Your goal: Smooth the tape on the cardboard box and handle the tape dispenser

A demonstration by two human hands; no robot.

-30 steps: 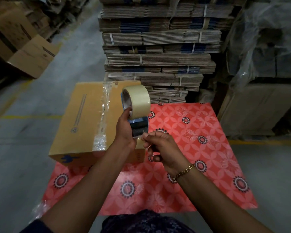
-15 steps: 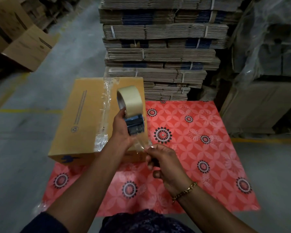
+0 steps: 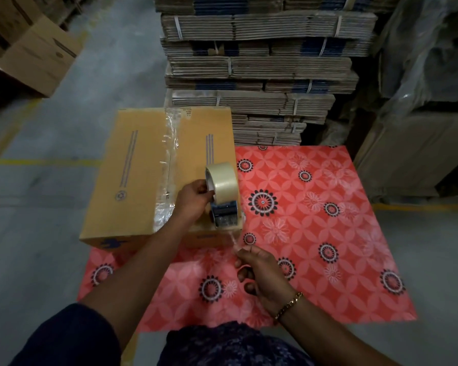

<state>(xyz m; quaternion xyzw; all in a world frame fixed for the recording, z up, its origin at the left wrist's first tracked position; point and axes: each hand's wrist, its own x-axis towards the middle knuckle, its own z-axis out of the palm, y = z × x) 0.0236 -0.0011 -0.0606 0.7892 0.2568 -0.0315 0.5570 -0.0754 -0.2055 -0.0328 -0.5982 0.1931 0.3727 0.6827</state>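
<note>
A closed brown cardboard box (image 3: pixel 138 178) lies on a red flowered mat, with a wrinkled strip of clear tape (image 3: pixel 168 165) running down its top seam. My left hand (image 3: pixel 192 200) grips the blue tape dispenser (image 3: pixel 222 199), which carries a roll of clear tape, above the box's near right corner. My right hand (image 3: pixel 259 270) is lower and nearer to me, over the mat. Its fingertips pinch the free end of the tape (image 3: pixel 234 243), which stretches up to the dispenser.
The red mat (image 3: pixel 315 233) covers the concrete floor to the right of the box. A tall stack of bundled flat cartons (image 3: pixel 259 72) stands just behind. Wrapped pallets (image 3: pixel 421 101) are at the right, open boxes (image 3: pixel 35 48) at the far left.
The dispenser has come down and slightly right toward the box's near right corner. My right hand has drawn the tape end out toward me, away from the dispenser.
</note>
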